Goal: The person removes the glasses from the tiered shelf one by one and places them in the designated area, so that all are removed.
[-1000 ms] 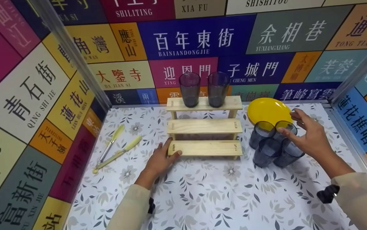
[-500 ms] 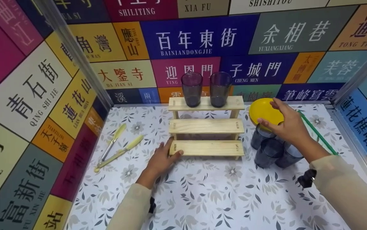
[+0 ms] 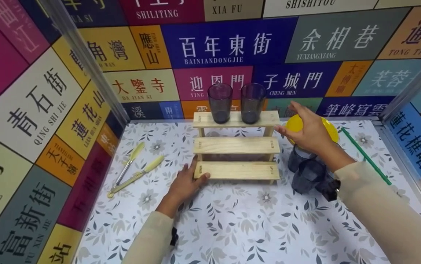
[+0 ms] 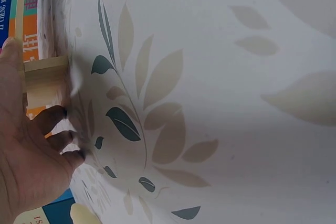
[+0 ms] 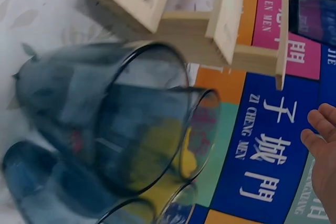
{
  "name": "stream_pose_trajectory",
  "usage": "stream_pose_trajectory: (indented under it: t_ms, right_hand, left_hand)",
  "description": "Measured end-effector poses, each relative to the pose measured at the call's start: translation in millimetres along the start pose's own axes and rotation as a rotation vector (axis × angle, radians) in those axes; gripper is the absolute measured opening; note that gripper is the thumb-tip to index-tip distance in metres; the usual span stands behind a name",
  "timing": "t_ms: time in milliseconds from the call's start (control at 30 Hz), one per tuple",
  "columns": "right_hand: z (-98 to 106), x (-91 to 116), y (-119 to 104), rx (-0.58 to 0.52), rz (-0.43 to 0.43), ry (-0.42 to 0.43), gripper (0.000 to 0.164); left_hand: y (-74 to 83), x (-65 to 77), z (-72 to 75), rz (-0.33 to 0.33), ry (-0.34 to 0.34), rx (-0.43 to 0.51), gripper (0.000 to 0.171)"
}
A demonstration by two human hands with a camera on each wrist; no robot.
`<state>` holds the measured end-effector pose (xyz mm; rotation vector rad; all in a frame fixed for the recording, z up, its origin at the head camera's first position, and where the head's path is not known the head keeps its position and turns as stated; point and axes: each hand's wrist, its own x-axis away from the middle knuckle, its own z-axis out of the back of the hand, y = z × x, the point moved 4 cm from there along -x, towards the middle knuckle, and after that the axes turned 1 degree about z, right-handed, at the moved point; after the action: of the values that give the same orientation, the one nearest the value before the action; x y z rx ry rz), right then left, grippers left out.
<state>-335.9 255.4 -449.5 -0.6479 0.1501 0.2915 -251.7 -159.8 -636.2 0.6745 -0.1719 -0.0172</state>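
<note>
A three-tier wooden stand (image 3: 237,145) is at the middle of the table, with two dark tinted glasses (image 3: 220,106) upright on its top tier. My left hand (image 3: 185,183) holds the left end of the bottom tier, thumb over its front edge. In the left wrist view, fingers (image 4: 50,119) of that hand lie beside the stand. My right hand (image 3: 311,128), fingers spread and holding nothing, hovers over the yellow plate (image 3: 329,128) near the right end of the top tier. Several tinted glasses (image 3: 307,176) cluster beneath it; the forearm partly hides them.
Yellow-handled tongs (image 3: 135,176) lie spread at the left of the table. A green stick (image 3: 366,156), possibly a straw, lies at the right. Printed panels (image 3: 229,40) wall in the back and both sides.
My right hand has moved left and back, from over the glasses to above the plate. The green stick has come into sight behind it. The left hand keeps its place on the stand.
</note>
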Motion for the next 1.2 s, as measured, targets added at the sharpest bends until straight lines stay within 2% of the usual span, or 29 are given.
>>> stream_pose_trajectory:
  t_ms: [233, 467, 933, 1200]
  right_hand:
    - [-7, -20, -18, -0.016, 0.015, -0.043, 0.113]
    - [-13, -40, -32, -0.036, 0.023, -0.062, 0.113]
    - [-26, -72, -58, -0.114, 0.009, -0.029, 0.116]
    - [-31, -83, -69, -0.122, 0.001, -0.021, 0.117]
  left_hand:
    - [2.5, 2.2, 2.6, -0.005, -0.008, -0.002, 0.095]
    - [2.7, 1.5, 1.3, 0.029, -0.027, -0.006, 0.095]
    - [0.8, 1.0, 0.1, 0.062, -0.028, 0.006, 0.093]
    - [-0.5, -0.1, 0.2, 0.046, -0.031, 0.004, 0.094]
